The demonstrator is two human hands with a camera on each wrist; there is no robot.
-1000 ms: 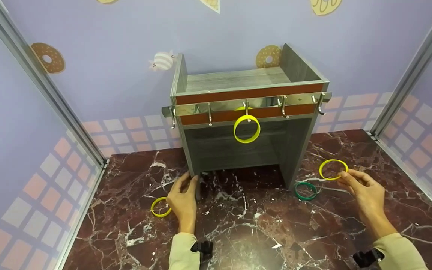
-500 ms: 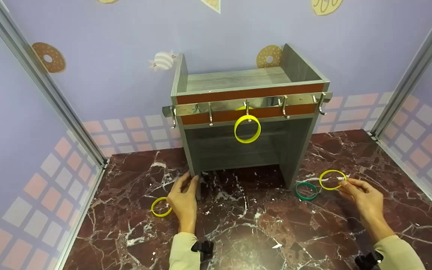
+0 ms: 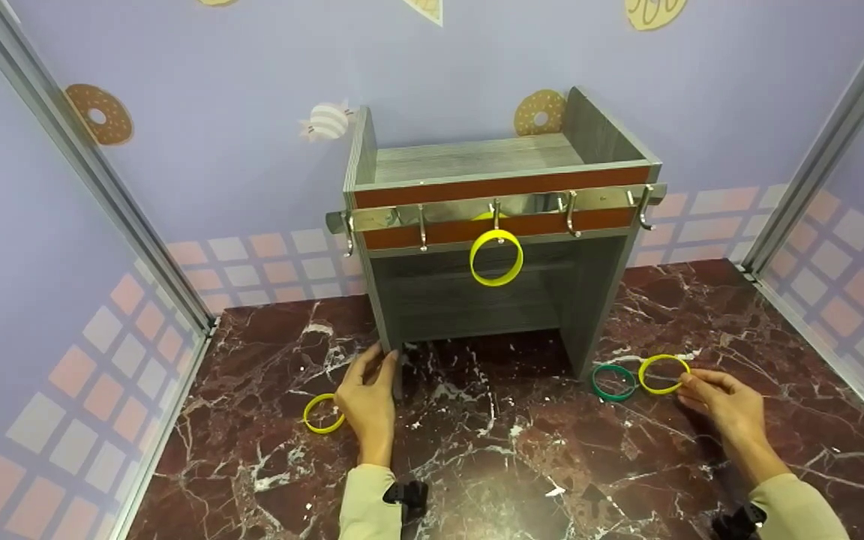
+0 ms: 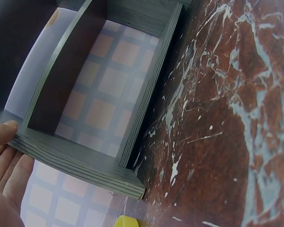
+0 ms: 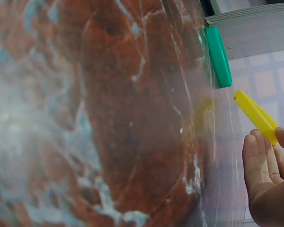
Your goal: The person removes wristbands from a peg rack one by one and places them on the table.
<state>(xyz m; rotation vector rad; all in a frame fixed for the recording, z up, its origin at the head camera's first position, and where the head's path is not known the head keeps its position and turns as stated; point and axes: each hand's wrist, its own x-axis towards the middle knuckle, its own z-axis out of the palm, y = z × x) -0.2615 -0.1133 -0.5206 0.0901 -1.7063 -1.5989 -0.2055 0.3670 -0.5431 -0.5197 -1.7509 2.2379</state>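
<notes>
My right grip [image 3: 728,409] pinches a yellow ring [image 5: 256,116], lowered this past second; the green ring [image 5: 219,56] lies just beside it, at its nine o'clock. Lowering seems nearly done; whether it touches the table [image 3: 492,465], I cannot tell. My left grip [image 3: 367,401] holds the rack [image 3: 439,315].

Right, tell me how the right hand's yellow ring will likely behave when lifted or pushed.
Pinched at one side, the yellow ring juts out straight without sagging, so it's probably fairly stiff. Its slim, open band suggests it's light. Being round, it might roll if stood on edge.
</notes>
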